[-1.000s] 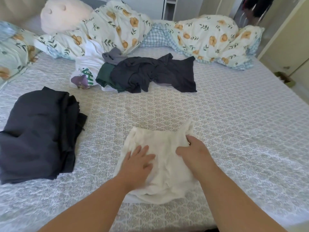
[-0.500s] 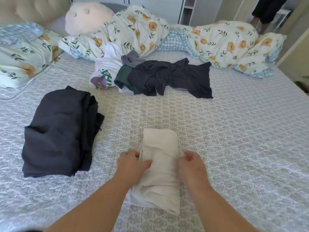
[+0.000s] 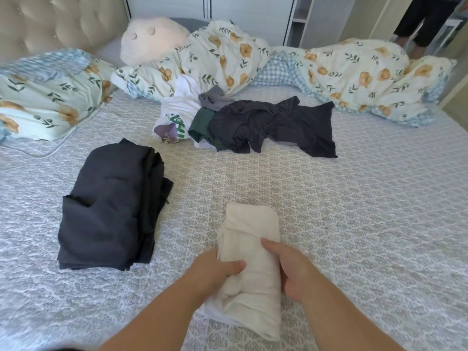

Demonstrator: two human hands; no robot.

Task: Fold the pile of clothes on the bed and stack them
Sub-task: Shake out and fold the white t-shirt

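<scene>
The cream garment [image 3: 250,262] is a narrow, long bundle now; a second ago it lay spread flat and wide under both palms, and half a second ago it had just been folded in. It lies on the near middle of the bed [image 3: 367,224], running away from the person, with soft creases and a white edge poking out at its near left corner. The left hand [image 3: 215,271] grips its left side, thumb curled over the top; the right hand [image 3: 288,268] clasps the right side, fingers wrapped under, thumb on the cloth. To the left, a little apart, sits the folded dark stack [image 3: 111,211], unmoved. Farther off, in the middle, the unfolded pile [image 3: 248,122] waits: dark, green, grey and white pieces heaped together. Behind it the floral duvet [image 3: 329,72] is bunched along the far side.
</scene>
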